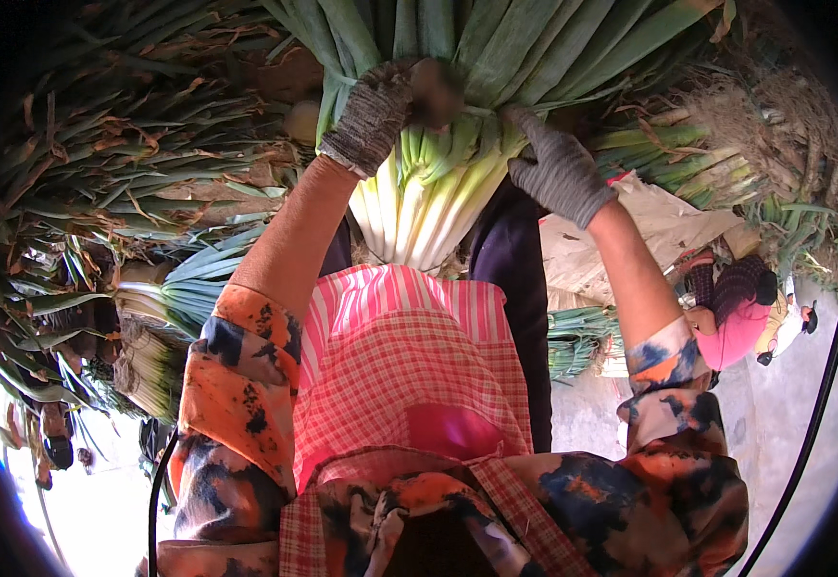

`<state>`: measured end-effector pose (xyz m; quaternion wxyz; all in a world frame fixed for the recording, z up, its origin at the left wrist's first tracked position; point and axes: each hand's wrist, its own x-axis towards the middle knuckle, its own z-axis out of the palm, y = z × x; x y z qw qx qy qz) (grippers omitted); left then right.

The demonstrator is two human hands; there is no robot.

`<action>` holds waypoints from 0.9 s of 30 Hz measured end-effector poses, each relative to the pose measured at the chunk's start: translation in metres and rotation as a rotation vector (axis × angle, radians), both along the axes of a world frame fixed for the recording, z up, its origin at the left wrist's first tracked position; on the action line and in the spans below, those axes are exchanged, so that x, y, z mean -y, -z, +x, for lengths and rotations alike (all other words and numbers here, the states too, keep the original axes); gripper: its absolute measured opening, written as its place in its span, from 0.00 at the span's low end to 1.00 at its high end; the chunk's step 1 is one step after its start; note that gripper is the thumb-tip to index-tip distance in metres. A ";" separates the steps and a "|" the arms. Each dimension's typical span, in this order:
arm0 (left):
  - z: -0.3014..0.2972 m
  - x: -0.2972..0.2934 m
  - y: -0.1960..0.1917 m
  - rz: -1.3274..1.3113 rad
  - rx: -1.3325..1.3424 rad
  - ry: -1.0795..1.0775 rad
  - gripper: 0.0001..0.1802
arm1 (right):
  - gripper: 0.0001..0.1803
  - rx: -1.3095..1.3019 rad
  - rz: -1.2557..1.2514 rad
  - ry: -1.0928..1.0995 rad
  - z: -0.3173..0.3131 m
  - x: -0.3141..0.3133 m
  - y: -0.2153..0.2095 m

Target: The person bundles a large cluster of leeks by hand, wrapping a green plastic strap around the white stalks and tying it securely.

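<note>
A thick bunch of leeks (414,207) stands between my knees, white ends toward me and broad green leaves fanning away. A narrow green strand crosses it where white turns to green. My left hand (371,115), in a grey knit glove, is closed on the bunch's left side at the base of the leaves; its fingertips are partly hidden. On the opposite side is my right hand (563,171), gloved alike. Its forefinger stretches to the edge of the leaves and its thumb stands apart, nearer the white stalks. A dark blurred patch covers part of the bunch beside my left hand.
Heaps of leeks with drying leaves (140,154) fill the left. Smaller bunches (154,370) lie below them. At the right are rooty leeks (784,125) and a beige sack (650,226). Farther right, another person in pink (731,332) is on the pale floor. A black cable (813,413) hangs nearby.
</note>
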<state>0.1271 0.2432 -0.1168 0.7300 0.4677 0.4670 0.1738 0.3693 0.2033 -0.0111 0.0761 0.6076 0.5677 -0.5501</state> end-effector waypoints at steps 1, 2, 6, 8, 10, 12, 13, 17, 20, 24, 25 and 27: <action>0.001 0.001 -0.002 0.072 -0.040 0.039 0.16 | 0.33 -0.108 0.023 0.069 0.006 -0.005 0.006; -0.002 -0.002 -0.002 0.330 -0.186 0.188 0.17 | 0.29 -0.191 -0.016 0.114 0.009 -0.014 0.010; 0.005 -0.003 -0.009 -0.239 0.040 -0.121 0.16 | 0.25 -0.134 -0.560 0.318 0.003 -0.037 0.009; 0.012 -0.013 -0.049 -0.548 0.085 -0.346 0.14 | 0.22 -0.058 -0.161 0.104 -0.004 -0.027 0.024; 0.014 -0.019 -0.070 -0.552 0.259 -0.362 0.13 | 0.19 0.023 0.094 0.031 -0.012 -0.020 0.030; 0.026 -0.022 -0.065 -0.573 0.323 -0.292 0.14 | 0.16 0.140 0.204 0.132 -0.014 -0.004 0.028; 0.026 -0.022 -0.064 -0.559 0.347 -0.284 0.14 | 0.15 0.180 0.212 0.108 -0.017 -0.006 0.022; 0.023 -0.018 -0.058 -0.513 0.328 -0.275 0.16 | 0.13 0.233 0.505 0.031 -0.014 -0.007 0.016; 0.023 -0.016 -0.057 -0.448 0.258 -0.269 0.17 | 0.12 0.239 0.694 -0.152 -0.008 -0.012 0.016; 0.017 -0.006 -0.037 -0.407 0.197 -0.308 0.18 | 0.09 0.247 0.557 -0.487 -0.006 -0.027 0.011; 0.017 -0.007 -0.038 -0.445 0.211 -0.328 0.18 | 0.08 0.224 0.520 -0.520 -0.005 -0.031 0.011; 0.011 -0.003 -0.025 -0.463 0.232 -0.302 0.18 | 0.07 -0.021 0.301 -0.263 -0.009 -0.033 0.006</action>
